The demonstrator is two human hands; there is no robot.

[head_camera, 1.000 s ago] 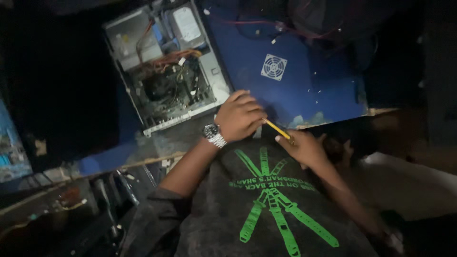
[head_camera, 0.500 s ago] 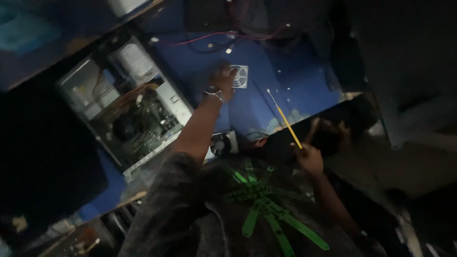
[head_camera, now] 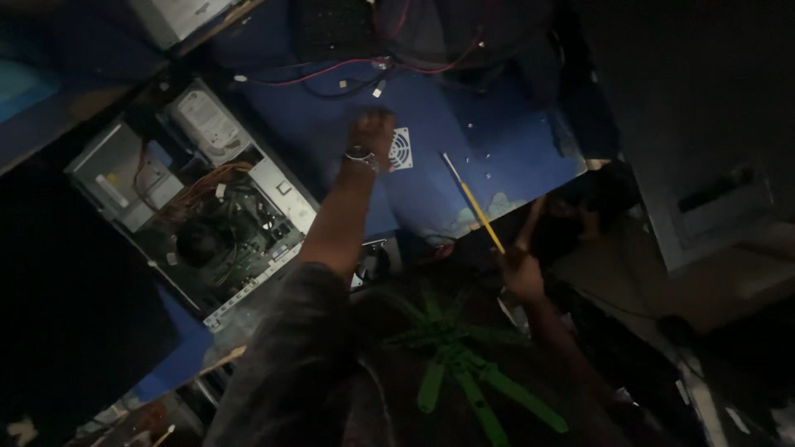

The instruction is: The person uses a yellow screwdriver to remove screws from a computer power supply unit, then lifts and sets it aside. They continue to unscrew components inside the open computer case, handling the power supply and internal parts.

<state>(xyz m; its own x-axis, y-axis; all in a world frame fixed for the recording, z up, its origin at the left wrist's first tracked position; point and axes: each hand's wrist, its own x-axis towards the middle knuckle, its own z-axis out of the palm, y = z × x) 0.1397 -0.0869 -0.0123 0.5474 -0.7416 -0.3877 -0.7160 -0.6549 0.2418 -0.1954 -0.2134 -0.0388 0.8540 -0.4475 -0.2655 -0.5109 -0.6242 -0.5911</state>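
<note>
From your head camera, your right hand grips one yellow-handled screwdriver by its handle end; its long axis slants up and left, tip over the blue table; your left hand rests curled beside one small square fan, its grasp too blurred to tell; one open computer case lies left.

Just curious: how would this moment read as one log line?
left hand: reaching over blue table near fan | right hand: holding yellow screwdriver | open computer case: left
</note>
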